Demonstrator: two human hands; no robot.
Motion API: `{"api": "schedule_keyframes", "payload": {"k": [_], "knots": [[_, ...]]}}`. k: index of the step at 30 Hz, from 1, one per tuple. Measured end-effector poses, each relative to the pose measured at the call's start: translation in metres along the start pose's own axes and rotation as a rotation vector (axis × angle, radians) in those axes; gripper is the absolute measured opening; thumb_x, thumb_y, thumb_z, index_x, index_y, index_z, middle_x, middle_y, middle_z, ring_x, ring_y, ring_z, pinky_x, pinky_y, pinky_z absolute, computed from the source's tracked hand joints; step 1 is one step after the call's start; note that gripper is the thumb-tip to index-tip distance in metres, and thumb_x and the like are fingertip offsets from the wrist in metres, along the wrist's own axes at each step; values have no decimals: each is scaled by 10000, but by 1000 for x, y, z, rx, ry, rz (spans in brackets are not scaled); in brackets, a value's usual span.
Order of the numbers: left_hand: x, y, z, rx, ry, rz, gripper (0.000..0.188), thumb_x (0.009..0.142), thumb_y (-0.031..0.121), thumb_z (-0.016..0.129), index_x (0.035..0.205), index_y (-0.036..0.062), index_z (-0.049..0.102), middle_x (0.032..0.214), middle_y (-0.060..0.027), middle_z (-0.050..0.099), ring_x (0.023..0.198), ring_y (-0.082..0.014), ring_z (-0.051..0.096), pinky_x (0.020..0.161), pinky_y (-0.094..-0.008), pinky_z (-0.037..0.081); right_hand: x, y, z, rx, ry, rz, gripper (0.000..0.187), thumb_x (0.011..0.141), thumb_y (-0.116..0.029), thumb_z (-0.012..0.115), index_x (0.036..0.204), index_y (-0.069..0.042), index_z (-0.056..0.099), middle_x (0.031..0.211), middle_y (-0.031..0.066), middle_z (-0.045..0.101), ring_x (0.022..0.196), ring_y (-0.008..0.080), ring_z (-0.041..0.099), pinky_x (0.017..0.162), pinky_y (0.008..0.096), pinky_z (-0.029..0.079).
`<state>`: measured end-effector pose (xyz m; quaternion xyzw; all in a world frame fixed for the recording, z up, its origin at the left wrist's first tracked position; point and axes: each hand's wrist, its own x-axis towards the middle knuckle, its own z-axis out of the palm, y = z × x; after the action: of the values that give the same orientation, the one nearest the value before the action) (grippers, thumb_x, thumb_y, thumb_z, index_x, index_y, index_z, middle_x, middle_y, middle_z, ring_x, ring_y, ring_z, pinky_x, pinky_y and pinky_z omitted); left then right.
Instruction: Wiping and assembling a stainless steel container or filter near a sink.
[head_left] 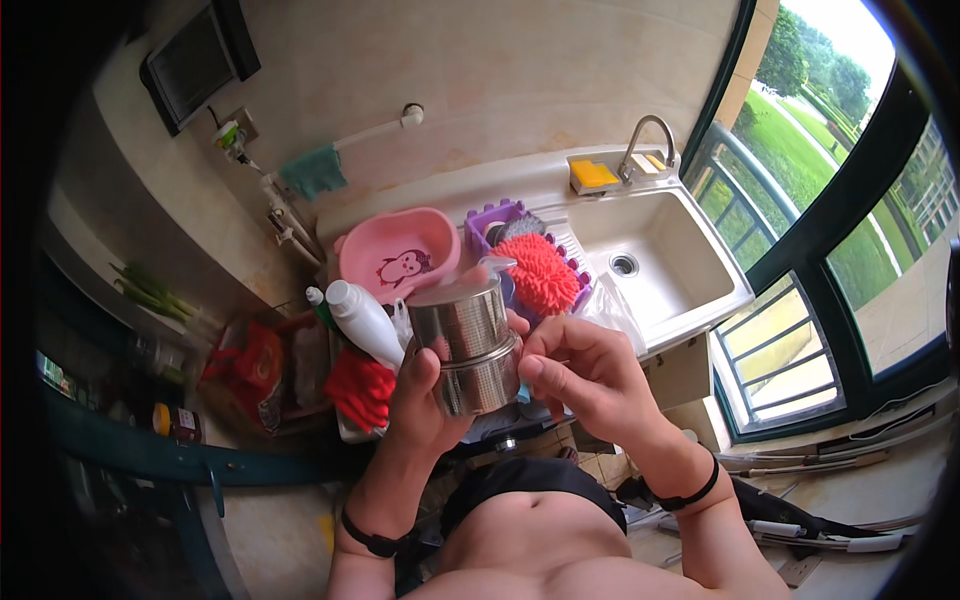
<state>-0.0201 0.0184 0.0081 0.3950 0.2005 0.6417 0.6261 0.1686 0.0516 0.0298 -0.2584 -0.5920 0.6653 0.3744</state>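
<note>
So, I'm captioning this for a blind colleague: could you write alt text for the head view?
A person's left hand holds a perforated metal cylinder in two stacked sections, the right hand at its side. Beyond are a pink basin, a white bottle and a fluffy coral cloth; a white sink lies to the right.

One left hand [425, 405] and one right hand [595, 375] are flanking one perforated metal container [465, 330]. Beyond both hands, one pink basin [375, 240], one white bottle [365, 322], one purple basket [478, 222], one shaggy coral cloth [540, 270], one sink [665, 240] and one faucet [632, 147] are showing.
</note>
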Motion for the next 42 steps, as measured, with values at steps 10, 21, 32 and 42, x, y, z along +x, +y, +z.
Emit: {"api": "schedule_keyframes", "payload": {"k": [10,21,32,42], "knots": [[-4,-9,-13,-71,-47,23,1036,846,624,750,1582,54,294,1273,-179,608,1142,-254,646,998,-396,531,-1,-1,3,-67,23,-48,145,996,-140,703,1015,-5,655,869,-24,651,796,7,545,630,185,454],[-10,-14,-3,-314,128,-56,696,1027,601,439,1392,13,513,1175,-163,660,1062,-238,672,960,-375,537,3,-18,4,73,-95,129,207,1026,-192,671,989,9,644,827,-38,626,737,8,504,637,202,426],[-12,-12,3,-198,105,-7,666,1032,587,428,1288,-7,581,1140,-146,687,1038,-239,686,954,-385,538,1,-12,4,75,-33,161,222,1025,-234,668,965,-23,630,719,-3,622,541,57,562,495,204,459],[-21,-13,7,-199,199,29,624,1025,548,468,1301,0,582,1161,-149,690,1074,-248,685,1002,-395,524,-2,-9,8,133,-39,125,208,1023,-211,669,985,-14,613,747,14,646,592,77,613,508,224,496]]}}
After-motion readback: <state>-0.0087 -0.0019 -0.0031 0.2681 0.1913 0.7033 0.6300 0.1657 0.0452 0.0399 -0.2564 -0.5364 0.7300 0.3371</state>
